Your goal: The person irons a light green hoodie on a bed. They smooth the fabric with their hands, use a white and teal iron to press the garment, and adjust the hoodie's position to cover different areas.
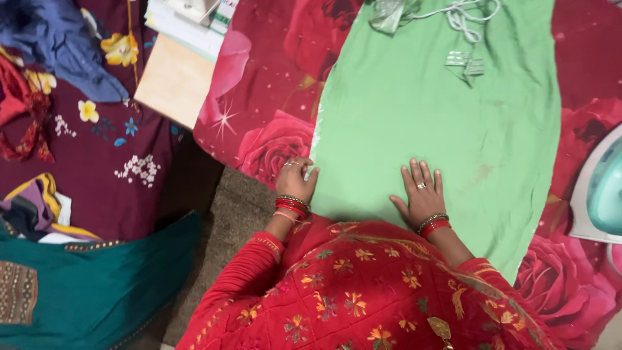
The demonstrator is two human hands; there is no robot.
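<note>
Rose-print bedding (272,97) under that green cloth (440,110) looks soft, so with her left hand (296,179) curled at its left edge and right hand (422,194) flat, fingers apart, I'd guess it bunches up, and the iron (599,191) sits risky-close on the right.

1. Two hands were in view: the left hand (296,178) and the right hand (421,198).
2. One green cloth (440,123) lay spread out.
3. One rose-printed sheet (265,97) lay beneath it.
4. One iron (602,191) stood at the right edge.
5. One white cord (463,16) lay at the top.
6. One teal garment (91,285) lay at lower left.
7. One blue garment (55,39) lay at upper left.
</note>
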